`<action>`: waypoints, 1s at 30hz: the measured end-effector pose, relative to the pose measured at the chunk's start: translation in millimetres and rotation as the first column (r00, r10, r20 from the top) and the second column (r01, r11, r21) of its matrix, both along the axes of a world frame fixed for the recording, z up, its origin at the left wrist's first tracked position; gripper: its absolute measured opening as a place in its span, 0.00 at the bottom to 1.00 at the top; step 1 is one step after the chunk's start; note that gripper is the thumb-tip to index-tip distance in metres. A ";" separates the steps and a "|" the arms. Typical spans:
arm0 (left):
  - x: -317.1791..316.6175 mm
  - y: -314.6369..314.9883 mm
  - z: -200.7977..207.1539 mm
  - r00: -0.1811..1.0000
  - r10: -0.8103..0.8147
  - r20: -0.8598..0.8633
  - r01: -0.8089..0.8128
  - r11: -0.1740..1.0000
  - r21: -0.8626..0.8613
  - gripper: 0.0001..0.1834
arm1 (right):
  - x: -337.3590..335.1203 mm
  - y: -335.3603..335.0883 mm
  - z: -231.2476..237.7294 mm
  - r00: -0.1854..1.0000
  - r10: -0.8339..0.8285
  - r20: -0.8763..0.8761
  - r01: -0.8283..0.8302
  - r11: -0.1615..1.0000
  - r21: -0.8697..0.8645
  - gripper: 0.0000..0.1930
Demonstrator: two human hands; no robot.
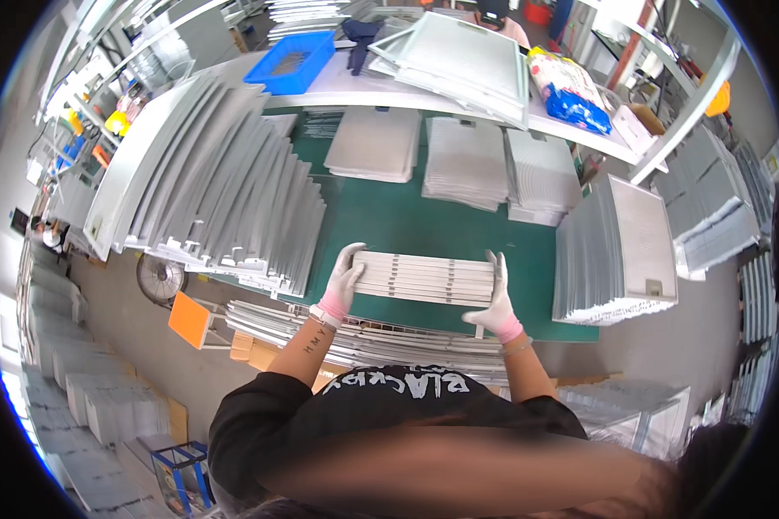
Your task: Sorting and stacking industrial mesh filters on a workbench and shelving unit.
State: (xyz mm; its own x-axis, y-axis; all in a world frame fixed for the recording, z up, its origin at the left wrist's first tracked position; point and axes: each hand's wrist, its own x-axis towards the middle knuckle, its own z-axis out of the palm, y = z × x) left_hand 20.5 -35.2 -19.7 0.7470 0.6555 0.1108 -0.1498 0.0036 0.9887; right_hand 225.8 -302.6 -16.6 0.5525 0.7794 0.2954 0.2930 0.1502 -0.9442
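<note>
A stack of flat white-silver metal-framed panels (424, 278) is in front of me at the near side of the green table top (372, 225), its slotted long edges facing me. My left hand (343, 281), in a white glove with a pink cuff, presses against the left end of the stack. At the right end, my right hand (497, 300), gloved the same way, clasps it with the thumb toward me. Between them the hands hold the panels together. Whether the stack rests on the table or is slightly lifted, I cannot tell.
A long row of upright panels (208, 173) leans at the left, another (614, 251) at the right. Flat piles (463, 160) lie along the back. The shelf above holds a blue bin (292, 65) and a colourful sack (569, 91). An orange board (190, 320) stands low at left.
</note>
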 end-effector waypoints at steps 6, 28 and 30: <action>-4.9 10.9 -26.8 0.996 -0.084 -0.020 0.086 0.960 0.265 0.28 | 7.1 -6.1 -19.1 0.990 -0.085 0.114 0.103 0.982 -0.157 0.65; 34.0 44.6 -119.1 0.341 -0.129 -0.931 0.676 0.722 0.147 0.27 | 57.8 20.6 -157.5 0.978 0.044 0.202 0.075 0.836 -0.544 0.17; 37.9 35.8 -137.5 0.510 -0.219 -0.832 0.708 0.657 0.260 0.28 | 56.8 16.5 -190.2 0.753 0.084 0.652 0.219 0.903 -0.369 0.16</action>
